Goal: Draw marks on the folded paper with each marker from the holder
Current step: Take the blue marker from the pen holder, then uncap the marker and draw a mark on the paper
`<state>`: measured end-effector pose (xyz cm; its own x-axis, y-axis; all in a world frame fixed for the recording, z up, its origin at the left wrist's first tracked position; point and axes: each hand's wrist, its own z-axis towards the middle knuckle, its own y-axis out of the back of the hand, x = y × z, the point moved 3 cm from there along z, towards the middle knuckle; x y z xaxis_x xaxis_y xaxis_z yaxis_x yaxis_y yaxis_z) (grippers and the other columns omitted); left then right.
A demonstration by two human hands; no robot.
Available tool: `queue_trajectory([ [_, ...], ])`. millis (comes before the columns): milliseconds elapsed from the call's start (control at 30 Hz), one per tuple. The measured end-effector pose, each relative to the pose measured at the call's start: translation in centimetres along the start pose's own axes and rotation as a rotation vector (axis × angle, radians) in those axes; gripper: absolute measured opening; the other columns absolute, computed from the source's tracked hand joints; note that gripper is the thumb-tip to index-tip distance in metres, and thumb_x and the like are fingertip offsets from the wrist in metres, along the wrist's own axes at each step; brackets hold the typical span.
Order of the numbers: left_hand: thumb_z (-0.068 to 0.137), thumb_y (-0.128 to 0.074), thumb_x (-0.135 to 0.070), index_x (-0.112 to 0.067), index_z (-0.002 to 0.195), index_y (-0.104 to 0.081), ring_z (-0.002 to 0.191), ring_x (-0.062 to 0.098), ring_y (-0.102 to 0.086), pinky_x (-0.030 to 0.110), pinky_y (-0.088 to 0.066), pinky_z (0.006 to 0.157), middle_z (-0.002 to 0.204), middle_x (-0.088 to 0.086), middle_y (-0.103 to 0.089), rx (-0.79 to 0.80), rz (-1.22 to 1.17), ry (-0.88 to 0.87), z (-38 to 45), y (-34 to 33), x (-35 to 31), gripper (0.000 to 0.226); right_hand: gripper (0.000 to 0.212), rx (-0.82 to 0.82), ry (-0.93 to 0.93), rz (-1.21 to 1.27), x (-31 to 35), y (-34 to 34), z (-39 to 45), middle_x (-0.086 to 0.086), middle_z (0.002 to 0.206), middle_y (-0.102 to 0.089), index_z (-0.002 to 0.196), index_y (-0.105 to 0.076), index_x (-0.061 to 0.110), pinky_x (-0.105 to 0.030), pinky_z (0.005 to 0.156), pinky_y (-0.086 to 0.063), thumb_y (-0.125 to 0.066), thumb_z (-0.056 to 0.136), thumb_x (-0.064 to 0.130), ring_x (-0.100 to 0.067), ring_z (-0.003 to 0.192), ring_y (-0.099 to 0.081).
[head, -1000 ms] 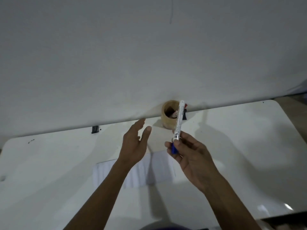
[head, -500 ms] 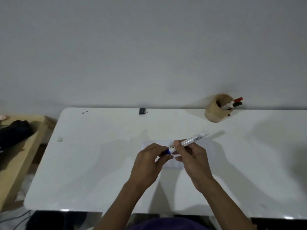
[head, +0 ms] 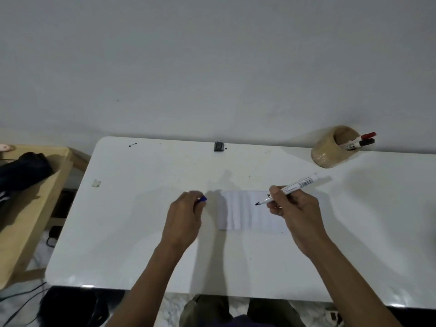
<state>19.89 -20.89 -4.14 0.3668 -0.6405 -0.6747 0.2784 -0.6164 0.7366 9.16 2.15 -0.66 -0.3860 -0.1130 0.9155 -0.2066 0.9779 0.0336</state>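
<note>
Risks from here (judgement): nothing pins the folded paper, so a stroke w/ the marker could drag or skew it on the slick white table, esp. as the left hand sits beside the sheet, not on it. Pleats look raised; the tip may skip across ridges and leave a broken line. Tip is bare, so a low wrist could smear wet ink. Blue cap could slip out & roll off.

Grip: right hand closed on the marker barrel near the writing end, thumb + fingers pinching; tip points left, over the paper's right half. Touching or just above? Cannot tell. Left hand curled shut round the cap, only its blue end showing past the fingers.

Paper lies flat at table centre, btw the two hands, no marks visible on it. Holder at far right by the wall, well apart from the paper, w/ a red-capped marker & a black-capped marker inside – those appear unused as yet
</note>
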Motion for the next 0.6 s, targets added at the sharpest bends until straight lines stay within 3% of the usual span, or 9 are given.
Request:
queue_trajectory([
  [100,0.095,-0.06,-0.015,-0.008,0.095,-0.063,0.075,0.025,-0.06,0.039,-0.052,0.069,0.088,0.008,-0.068,-0.03,0.048,0.049,2.6,-0.3,1.1,0.007,0.018,-0.011,-0.023,0.008,-1.2,-0.7,0.3,-0.002,0.075,-0.075,0.093,-0.074,0.003,-0.029,0.074,-0.059,-0.069,0.095,0.02,-0.011,0.071,-0.071],
  [400,0.096,-0.058,-0.009,0.002,0.093,-0.065,0.084,0.032,-0.058,0.044,-0.053,0.071,0.093,0.015,-0.059,0.058,0.242,-0.054,7.6,-1.5,1.6,0.014,0.015,-0.044,-0.063,0.028,-3.9,-1.5,0.0,0.002,0.071,-0.074,0.089,-0.073,0.007,-0.03,0.072,-0.06,-0.069,0.095,0.02,-0.011,0.069,-0.071],
  [600,0.098,-0.055,-0.01,0.001,0.106,-0.065,0.099,0.033,-0.057,0.049,-0.055,0.079,0.105,0.015,-0.058,0.156,0.346,-0.037,9.2,-1.9,1.8,0.017,0.017,-0.05,-0.071,0.022,-4.1,-1.9,0.3,-0.001,0.075,-0.073,0.093,-0.072,0.003,-0.029,0.072,-0.061,-0.07,0.095,0.02,-0.01,0.068,-0.071],
])
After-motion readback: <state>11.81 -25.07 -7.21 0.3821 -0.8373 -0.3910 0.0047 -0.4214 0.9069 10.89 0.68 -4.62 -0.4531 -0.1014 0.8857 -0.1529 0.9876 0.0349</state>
